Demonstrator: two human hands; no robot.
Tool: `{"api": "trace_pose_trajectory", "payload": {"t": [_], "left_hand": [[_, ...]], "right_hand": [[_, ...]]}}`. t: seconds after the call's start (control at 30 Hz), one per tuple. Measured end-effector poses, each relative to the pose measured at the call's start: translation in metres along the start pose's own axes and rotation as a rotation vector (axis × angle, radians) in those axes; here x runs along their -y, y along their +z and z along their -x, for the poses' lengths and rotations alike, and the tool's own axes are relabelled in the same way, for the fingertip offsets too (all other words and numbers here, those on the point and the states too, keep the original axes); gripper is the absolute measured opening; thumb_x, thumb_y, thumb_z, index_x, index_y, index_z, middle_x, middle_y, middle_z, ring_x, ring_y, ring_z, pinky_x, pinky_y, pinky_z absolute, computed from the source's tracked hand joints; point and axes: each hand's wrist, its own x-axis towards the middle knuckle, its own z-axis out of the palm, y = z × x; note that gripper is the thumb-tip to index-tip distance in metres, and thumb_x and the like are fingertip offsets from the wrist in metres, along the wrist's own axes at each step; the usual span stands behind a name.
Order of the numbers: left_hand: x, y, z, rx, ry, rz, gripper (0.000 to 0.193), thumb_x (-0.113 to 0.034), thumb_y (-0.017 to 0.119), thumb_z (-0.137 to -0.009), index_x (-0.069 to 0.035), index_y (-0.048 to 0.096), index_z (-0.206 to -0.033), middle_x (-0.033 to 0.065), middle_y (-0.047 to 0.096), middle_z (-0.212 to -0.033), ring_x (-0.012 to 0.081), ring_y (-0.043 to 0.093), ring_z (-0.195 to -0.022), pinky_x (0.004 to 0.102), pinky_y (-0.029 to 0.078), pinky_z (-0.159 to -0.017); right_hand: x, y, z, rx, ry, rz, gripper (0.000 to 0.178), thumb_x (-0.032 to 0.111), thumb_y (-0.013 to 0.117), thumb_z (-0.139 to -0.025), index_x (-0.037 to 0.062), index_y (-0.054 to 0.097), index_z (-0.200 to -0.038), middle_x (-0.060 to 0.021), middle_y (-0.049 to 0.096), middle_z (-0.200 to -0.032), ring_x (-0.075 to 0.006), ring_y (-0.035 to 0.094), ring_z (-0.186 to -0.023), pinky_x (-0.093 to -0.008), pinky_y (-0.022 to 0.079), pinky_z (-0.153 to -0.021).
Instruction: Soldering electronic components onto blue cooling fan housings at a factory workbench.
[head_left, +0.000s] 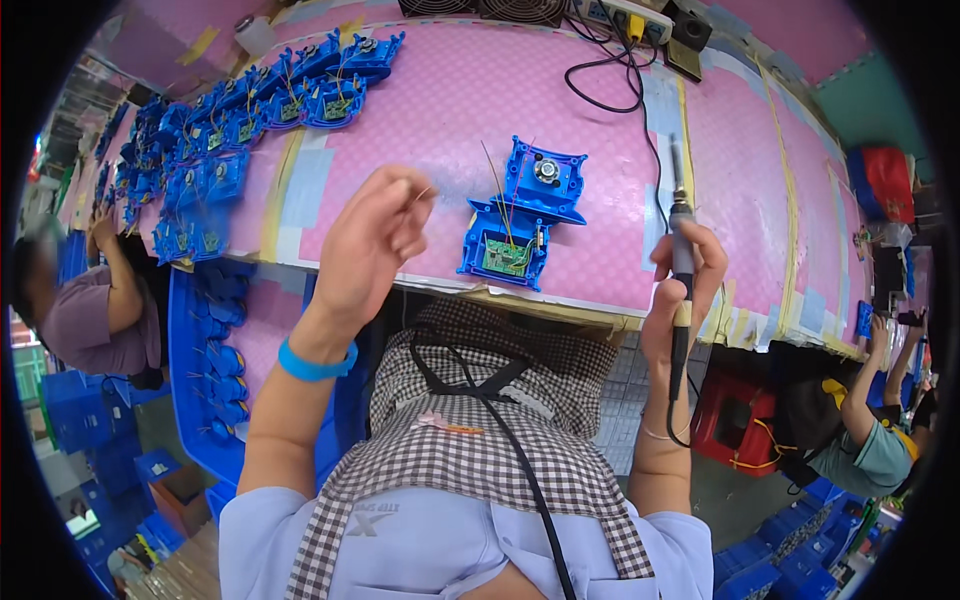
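My right hand (690,270) is wrapped round a soldering iron (683,250), its metal tip pointing away from me over the table. To the left, my left hand (375,235) is raised with thumb and forefinger pinched; a short end of thin wire (424,191) shows at the fingertips. Between the hands, apart from both, an opened blue plastic housing (480,222) lies on the table. Its far half carries a round silver speaker (546,170), and a green circuit board (507,256) sits in its near half. Thin wires rise from the board.
Rows of similar blue housings (290,95) cover the table's left side. A black cable (600,105) runs from a power strip (625,15). Beside my left arm stands a blue bin (185,400) of blue parts. Other people work at both sides; a red crate (728,415) is lower right.
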Motion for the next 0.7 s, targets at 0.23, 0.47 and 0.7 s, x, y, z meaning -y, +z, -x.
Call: {"api": "trace_pose_trajectory", "payload": {"t": [0.23,0.47,0.7], "left_hand": [[0.031,0.023,-0.052,0.016,0.779,-1.28,0.012,-0.009,0.065,-0.086,-0.001,0.071,-0.094,0.0129,0.06,-0.086,0.0277,0.061,-0.075,0.0361,0.049,-0.069],[0.04,0.032,-0.065,-0.023,0.702,-1.297,0.011,-0.005,0.071,-0.081,-0.002,0.072,-0.091,0.0111,0.069,-0.081,0.0261,0.066,-0.071,0.036,0.051,-0.062],[0.049,0.031,-0.072,-0.045,0.697,-1.318,0.01,-0.01,0.069,-0.082,-0.004,0.071,-0.089,0.0116,0.068,-0.083,0.0318,0.066,-0.077,0.0415,0.052,-0.067]], "right_hand": [[-0.002,0.018,0.021,-0.014,0.402,-0.208,0.016,0.004,0.066,-0.091,-0.0012,0.068,-0.105,-0.0067,0.068,-0.088,-0.0089,0.063,-0.068,-0.0208,0.048,-0.06],[-0.012,0.027,0.018,0.023,0.393,-0.156,0.018,0.006,0.067,-0.091,-0.0022,0.07,-0.107,-0.0081,0.069,-0.086,-0.0103,0.064,-0.067,-0.0214,0.049,-0.06],[-0.012,0.027,0.016,0.025,0.41,-0.143,0.018,0.007,0.067,-0.091,-0.0021,0.071,-0.106,-0.0076,0.069,-0.085,-0.01,0.063,-0.067,-0.0214,0.048,-0.06]]}}
